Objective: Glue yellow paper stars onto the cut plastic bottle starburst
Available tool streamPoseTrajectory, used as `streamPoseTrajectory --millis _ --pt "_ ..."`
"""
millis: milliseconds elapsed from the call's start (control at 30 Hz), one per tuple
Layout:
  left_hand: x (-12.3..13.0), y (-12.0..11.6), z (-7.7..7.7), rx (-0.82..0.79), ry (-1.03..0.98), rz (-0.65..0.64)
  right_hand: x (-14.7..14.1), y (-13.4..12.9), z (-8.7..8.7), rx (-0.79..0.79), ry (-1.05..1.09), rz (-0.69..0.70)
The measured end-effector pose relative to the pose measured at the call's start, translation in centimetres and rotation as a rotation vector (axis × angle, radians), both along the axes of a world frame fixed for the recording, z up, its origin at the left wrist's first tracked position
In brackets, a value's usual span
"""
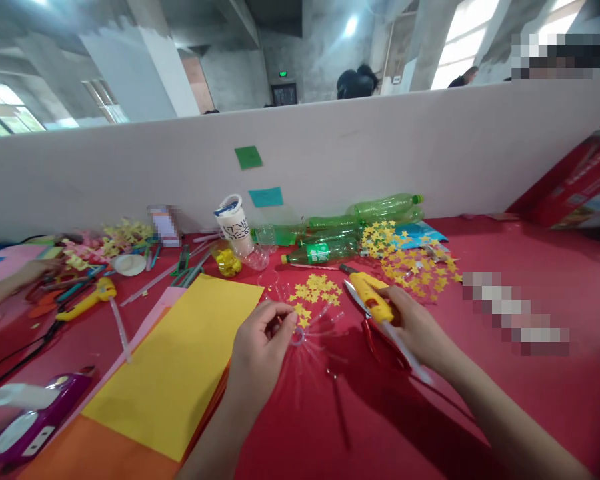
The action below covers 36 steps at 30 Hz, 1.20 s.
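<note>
My right hand (417, 323) is wrapped round a yellow hot glue gun (373, 297), its dark nozzle pointing away to the upper left and a clear glue stick trailing from its back. Thumb and forefinger of my left hand (260, 340) are pinched together; what lies between them is too small to make out. Just beside those fingertips is a clear plastic bottle top cut into spread strips (299, 335). Yellow paper stars (316, 290) lie behind it, some close to my left fingertips. Red-handled scissors (370, 337) rest partly under the glue gun.
Yellow sheets (180, 360) are stacked left of my left arm. Green plastic bottles (330, 247) lie along the partition (330, 153). More stars (415, 263) spread at the back right. A second glue gun (87, 300), another person's hand (35, 270) and a purple power strip (35, 413) are leftward.
</note>
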State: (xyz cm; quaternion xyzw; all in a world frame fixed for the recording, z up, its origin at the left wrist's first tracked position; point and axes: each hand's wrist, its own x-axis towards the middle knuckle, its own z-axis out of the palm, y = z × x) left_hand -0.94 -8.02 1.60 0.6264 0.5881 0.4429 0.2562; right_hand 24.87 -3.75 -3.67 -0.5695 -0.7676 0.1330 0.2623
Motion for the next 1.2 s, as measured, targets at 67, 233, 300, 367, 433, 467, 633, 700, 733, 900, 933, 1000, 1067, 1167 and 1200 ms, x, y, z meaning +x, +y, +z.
streamPoseTrajectory --millis 67,233,300,367,433,467,633,700,733,900,933,1000,1067,1167,1200 --pt "0.0 0.7 0.3 0.008 -0.013 0.002 -0.6 -0.5 1.7 0.014 0.204 0.006" --pt "0.5 2.1 0.6 -0.012 -0.043 0.019 -3.0 -2.5 3.1 -0.131 0.526 0.145" --pt "0.6 2.1 0.6 -0.014 -0.041 0.017 -3.7 -3.2 2.5 -0.152 0.582 0.141" --pt "0.6 2.1 0.5 -0.005 -0.024 0.018 -4.1 -3.6 2.1 -0.146 0.598 0.132" --pt "0.7 2.0 0.5 0.016 0.001 0.026 -4.3 -3.8 2.0 -0.142 0.609 0.167" --pt "0.8 1.9 0.4 0.024 0.012 0.028 -4.3 -3.8 2.1 -0.141 0.613 0.189" --pt "1.2 2.1 0.1 0.048 0.045 0.029 -4.2 -3.8 2.4 -0.127 0.629 0.225" --pt "1.3 2.1 0.0 0.055 0.051 0.027 -4.2 -3.8 2.3 -0.126 0.625 0.223" --pt "1.3 2.1 -0.1 0.056 0.050 0.023 -4.2 -3.8 2.2 -0.124 0.621 0.218" --pt "1.4 2.1 0.0 0.059 0.051 0.012 -4.1 -3.6 2.1 -0.112 0.593 0.212" --pt "1.4 2.0 0.0 0.058 0.055 0.010 -4.1 -3.6 2.0 -0.117 0.591 0.216" --pt "1.4 2.0 0.1 0.058 0.060 0.007 -4.1 -3.6 1.9 -0.128 0.593 0.220" --pt "1.4 2.0 0.2 0.063 0.061 0.005 -4.1 -3.6 1.9 -0.135 0.597 0.227" --pt "1.4 1.9 0.3 0.068 0.060 0.006 -4.1 -3.7 2.0 -0.132 0.602 0.234" --pt "1.4 1.9 0.3 0.066 0.057 0.006 -4.2 -3.7 2.1 -0.130 0.602 0.235"
